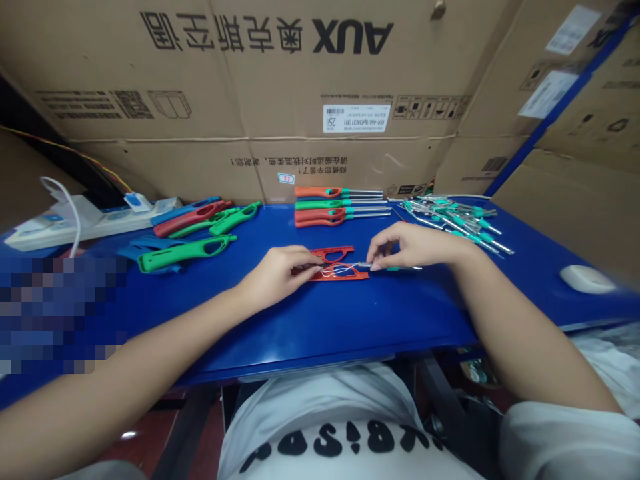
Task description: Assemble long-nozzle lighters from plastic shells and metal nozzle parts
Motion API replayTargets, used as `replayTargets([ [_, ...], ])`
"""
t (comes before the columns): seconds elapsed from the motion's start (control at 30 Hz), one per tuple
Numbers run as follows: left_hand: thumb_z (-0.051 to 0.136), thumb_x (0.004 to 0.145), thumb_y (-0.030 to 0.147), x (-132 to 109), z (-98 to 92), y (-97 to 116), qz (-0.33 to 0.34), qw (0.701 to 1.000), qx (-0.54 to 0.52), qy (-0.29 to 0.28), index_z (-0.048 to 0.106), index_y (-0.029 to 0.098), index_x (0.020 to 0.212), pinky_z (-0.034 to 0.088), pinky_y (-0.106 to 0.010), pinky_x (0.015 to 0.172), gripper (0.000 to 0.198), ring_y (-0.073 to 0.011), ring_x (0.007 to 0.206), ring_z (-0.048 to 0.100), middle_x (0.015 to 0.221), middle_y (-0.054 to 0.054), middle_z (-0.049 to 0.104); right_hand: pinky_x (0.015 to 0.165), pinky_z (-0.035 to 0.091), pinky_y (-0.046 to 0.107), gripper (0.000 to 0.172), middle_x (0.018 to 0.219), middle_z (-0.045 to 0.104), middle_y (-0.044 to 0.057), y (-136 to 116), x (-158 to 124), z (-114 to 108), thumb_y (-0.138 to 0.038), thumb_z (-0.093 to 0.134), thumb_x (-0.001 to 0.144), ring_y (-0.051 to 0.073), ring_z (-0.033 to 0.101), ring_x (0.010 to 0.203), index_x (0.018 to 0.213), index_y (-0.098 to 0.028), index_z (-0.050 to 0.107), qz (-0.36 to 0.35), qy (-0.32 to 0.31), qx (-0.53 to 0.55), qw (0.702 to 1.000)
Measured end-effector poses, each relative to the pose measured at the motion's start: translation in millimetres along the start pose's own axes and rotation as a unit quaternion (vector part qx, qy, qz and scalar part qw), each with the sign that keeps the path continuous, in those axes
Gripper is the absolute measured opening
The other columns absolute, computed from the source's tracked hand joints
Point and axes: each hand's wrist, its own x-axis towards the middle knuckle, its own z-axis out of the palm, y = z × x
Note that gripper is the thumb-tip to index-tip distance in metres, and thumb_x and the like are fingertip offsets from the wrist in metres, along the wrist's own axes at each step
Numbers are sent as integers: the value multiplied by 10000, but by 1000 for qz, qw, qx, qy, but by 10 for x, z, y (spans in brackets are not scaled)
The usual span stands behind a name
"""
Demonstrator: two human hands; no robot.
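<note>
Two red plastic lighter casing halves lie in front of me, the far half [345, 251] above the near half [357, 275]. My left hand [287, 273] is closed in a pinch over their left ends. What its fingertips hold is hidden. Thin white wires [337, 270] run from those fingertips over the near half to a metal lighter nozzle tube [413, 268] with a teal collar. My right hand [403, 247] pinches this tube by its wired end, just right of the casing halves. Its other fingers are curled.
Behind my hands lie several assembled lighters [320, 217]. To the right is a pile of nozzle tubes [455, 217]; to the left are coloured casings [185, 253] and a power strip [95, 223]. Cardboard [280, 87] walls the blue table [320, 327]. A white object [587, 279] lies far right.
</note>
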Motion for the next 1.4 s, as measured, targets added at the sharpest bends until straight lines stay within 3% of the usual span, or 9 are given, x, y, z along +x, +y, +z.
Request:
replayTargets([
  [0.33, 599, 975, 210, 10, 79, -4, 50, 998, 26, 9, 769, 160, 1021, 572, -275, 832, 183, -166, 899, 704, 1004, -82, 715, 717, 474, 280, 276, 897, 746, 66, -33, -6, 9, -399, 704, 835, 178, 652, 802, 943, -163, 797, 5, -66, -61, 996],
  [0.57, 587, 983, 186, 6, 69, -4, 61, 998, 28, -5, 751, 141, 1066, 567, -261, 848, 189, -166, 933, 713, 1029, -82, 745, 718, 472, 266, 227, 882, 742, 54, -131, -64, -5, -348, 693, 860, 162, 645, 789, 944, -164, 798, -19, -63, -72, 995],
  [1.0, 591, 980, 184, 1, 53, 20, 84, 995, 54, -10, 761, 142, 1044, 567, -256, 832, 187, -175, 896, 726, 992, -76, 759, 705, 472, 240, 142, 869, 741, 45, -275, -62, 64, -234, 698, 841, 148, 650, 784, 921, -155, 785, 4, -110, -88, 990],
  [1.4, 587, 985, 199, -11, 42, 21, 81, 995, 52, -8, 757, 142, 1058, 569, -260, 843, 194, -176, 910, 729, 1003, -78, 762, 675, 474, 241, 123, 827, 727, 39, -289, -73, 67, -199, 684, 821, 142, 634, 736, 899, -149, 765, -2, -101, -90, 991],
])
